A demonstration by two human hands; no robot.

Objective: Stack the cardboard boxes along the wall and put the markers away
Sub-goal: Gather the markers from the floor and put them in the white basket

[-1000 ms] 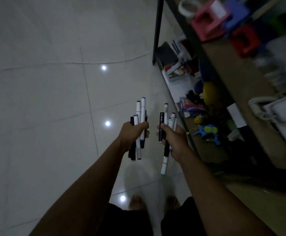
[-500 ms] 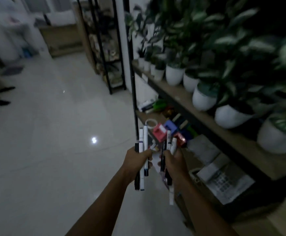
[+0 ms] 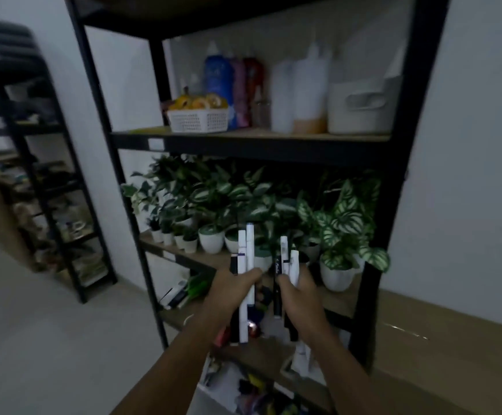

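The left hand [image 3: 234,290] holds a bunch of markers [image 3: 246,265] in a tight grip, fingers curled round them. These markers stand almost straight up, with white ends poking out above the fist and white and dark ends hanging out below it. The right hand [image 3: 299,295] is just beside the left one and holds a second bunch [image 3: 287,262] the same way, its grip closed round white and black markers that also point up. The two hands are close together but each keeps its own bunch. Both hands are held up in front of a tall black rack [image 3: 399,163]. Right behind the markers, one shelf [image 3: 189,254] of the rack is full of small plants [image 3: 243,202] with green and white leaves, each in a little white pot. On the shelf above sit a white basket [image 3: 198,120] with yellow things in it, some bottles [image 3: 231,85] in blue, pink and red, white jugs [image 3: 300,94] and a white tub [image 3: 363,107]. The shelves lower down hold mixed small things that are too dark and blurry to tell apart. A brown box [image 3: 441,351] lies low against the white wall to the right of the rack. Another black rack [image 3: 34,163] stands further off on the left, blurred. The floor [image 3: 49,339] is pale and smooth.
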